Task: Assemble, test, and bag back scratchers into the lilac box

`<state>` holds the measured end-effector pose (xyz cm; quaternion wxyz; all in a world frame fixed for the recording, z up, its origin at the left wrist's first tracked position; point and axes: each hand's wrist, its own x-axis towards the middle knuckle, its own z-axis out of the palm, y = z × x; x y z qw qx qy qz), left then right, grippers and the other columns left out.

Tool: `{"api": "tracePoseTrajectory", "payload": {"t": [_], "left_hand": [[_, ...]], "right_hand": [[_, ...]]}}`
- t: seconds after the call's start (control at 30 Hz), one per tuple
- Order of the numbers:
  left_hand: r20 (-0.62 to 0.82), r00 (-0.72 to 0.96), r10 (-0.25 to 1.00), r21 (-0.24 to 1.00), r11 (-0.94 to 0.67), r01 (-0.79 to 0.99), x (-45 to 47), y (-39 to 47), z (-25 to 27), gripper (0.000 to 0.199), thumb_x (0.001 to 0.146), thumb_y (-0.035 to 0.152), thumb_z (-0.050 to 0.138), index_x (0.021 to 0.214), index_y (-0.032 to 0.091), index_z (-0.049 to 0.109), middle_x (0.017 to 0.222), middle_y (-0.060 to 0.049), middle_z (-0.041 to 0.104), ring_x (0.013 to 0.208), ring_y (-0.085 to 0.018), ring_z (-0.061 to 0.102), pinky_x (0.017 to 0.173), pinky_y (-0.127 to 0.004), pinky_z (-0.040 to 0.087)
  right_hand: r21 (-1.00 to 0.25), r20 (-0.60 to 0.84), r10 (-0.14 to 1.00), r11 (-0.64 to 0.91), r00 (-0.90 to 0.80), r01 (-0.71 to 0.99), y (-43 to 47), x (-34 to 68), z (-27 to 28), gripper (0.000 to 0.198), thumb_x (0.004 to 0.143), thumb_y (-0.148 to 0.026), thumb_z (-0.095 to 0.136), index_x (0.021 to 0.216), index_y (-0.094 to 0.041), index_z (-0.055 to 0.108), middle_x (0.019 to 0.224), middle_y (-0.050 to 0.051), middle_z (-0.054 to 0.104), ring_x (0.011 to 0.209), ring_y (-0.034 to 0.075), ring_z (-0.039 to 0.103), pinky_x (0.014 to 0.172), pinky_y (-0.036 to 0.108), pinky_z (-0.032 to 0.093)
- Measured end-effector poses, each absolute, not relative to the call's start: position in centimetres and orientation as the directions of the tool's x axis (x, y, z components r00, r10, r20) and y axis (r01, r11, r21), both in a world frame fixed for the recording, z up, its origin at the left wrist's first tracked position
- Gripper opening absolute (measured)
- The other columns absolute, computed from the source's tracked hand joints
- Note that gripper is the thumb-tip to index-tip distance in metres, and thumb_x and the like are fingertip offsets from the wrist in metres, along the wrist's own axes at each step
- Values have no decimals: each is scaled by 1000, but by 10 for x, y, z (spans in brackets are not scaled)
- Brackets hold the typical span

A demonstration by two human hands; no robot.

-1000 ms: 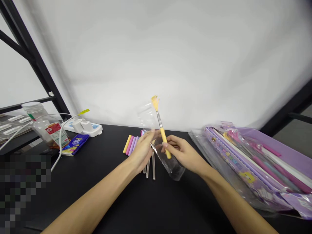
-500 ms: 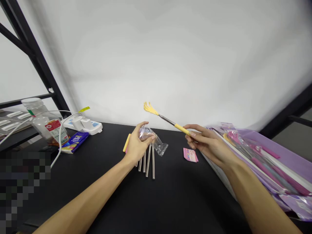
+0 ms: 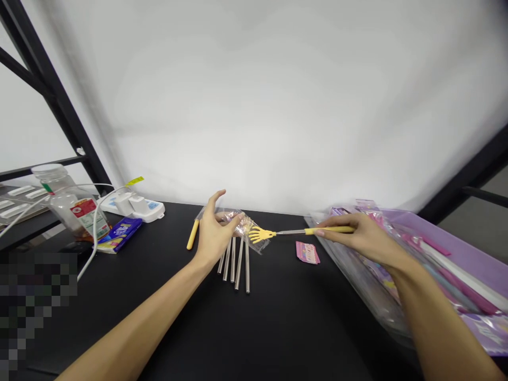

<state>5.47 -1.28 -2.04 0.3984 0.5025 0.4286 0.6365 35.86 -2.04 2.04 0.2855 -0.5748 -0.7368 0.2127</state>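
My right hand (image 3: pixel 359 235) grips the yellow handle of a telescopic back scratcher (image 3: pixel 291 232), its hand-shaped yellow head pointing left. That head is at the clear plastic bag (image 3: pixel 260 246), overlapping it; I cannot tell whether it is inside. The bag is pinched in my left hand (image 3: pixel 212 235), between thumb and fingers, with the index finger raised. Below the bag, several metal rods (image 3: pixel 239 271) lie side by side on the black table (image 3: pixel 254 333), their upper ends hidden. A yellow handle (image 3: pixel 192 234) pokes out left of my left hand. Pink cards (image 3: pixel 307 253) lie between the hands.
At the right stands a purple bin (image 3: pixel 420 219) with packaged items, clear plastic hanging over its near side. On the left are a clear jar (image 3: pixel 75 203), a white power strip (image 3: pixel 153 210), a blue packet (image 3: pixel 123 233) and a white cable (image 3: pixel 95 227). A white wall (image 3: pixel 254 106) rises behind.
The back scratcher has swung down from a raised slant to nearly level, its head now meeting the bag. My right hand has shifted right, and my left hand slightly left.
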Motion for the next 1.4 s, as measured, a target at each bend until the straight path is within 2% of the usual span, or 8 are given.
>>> {"api": "tracePoseTrajectory", "payload": {"t": [0.27,0.53,0.7,0.87,0.97,1.13,1.27,1.4], "left_hand": [[305,-224,926,937,-334,-103,53,-10,-22,77,74,32,79,141,26,41,86,-4,73,77,-24,75,60,-33,64],[398,-147,906,900,-416,-127,61,-14,-23,78,75,32,79,143,28,39,94,-4,71,90,-25,74,75,-37,65],[422,-68,904,896,-427,-122,70,-18,-26,51,79,35,75,125,22,57,97,-3,70,89,-22,74,87,-39,62],[364,38,931,917,-351,-191,78,-21,-28,30,80,38,76,95,15,65,88,-3,69,83,-19,74,89,-37,61],[365,-7,931,918,-361,-165,74,-19,-25,30,80,41,75,91,14,66,90,-3,69,79,-17,73,84,-32,62],[336,-92,937,929,-346,-130,62,-12,-22,46,74,41,80,109,17,63,79,0,67,66,-16,72,68,-26,61],[303,7,953,937,-297,-183,64,-15,-23,52,75,40,80,117,17,60,79,-3,70,69,-17,73,67,-27,60],[287,149,946,940,-249,-231,66,-19,-20,48,79,42,76,118,16,62,72,-3,69,67,-18,72,60,-25,55]], "right_hand": [[-615,165,969,246,-183,749,-25,354,24,42,74,-62,71,87,-23,79,89,7,77,86,31,70,72,37,50],[-688,245,958,281,-150,669,-25,345,25,41,79,-60,66,89,-22,75,89,6,73,87,27,65,75,35,48],[-861,113,939,255,-325,440,-25,325,16,34,87,-54,61,100,-24,54,63,-4,54,58,13,47,54,27,37],[-927,101,906,236,-412,293,-27,297,5,34,89,-50,61,95,-27,37,72,-5,57,63,13,50,56,26,40],[-933,100,904,231,-416,277,-30,296,9,35,85,-49,67,94,-25,43,80,-2,59,71,14,56,62,27,46],[-920,49,879,225,-475,321,-35,312,26,39,80,-47,74,105,-19,62,90,8,71,83,22,68,80,37,53],[-918,18,880,203,-475,340,-34,314,26,42,81,-46,74,110,-17,66,90,10,75,74,20,69,68,33,54],[-918,0,891,180,-455,353,-34,306,21,38,70,-45,82,90,-16,68,70,6,73,56,15,62,50,27,46]]}}
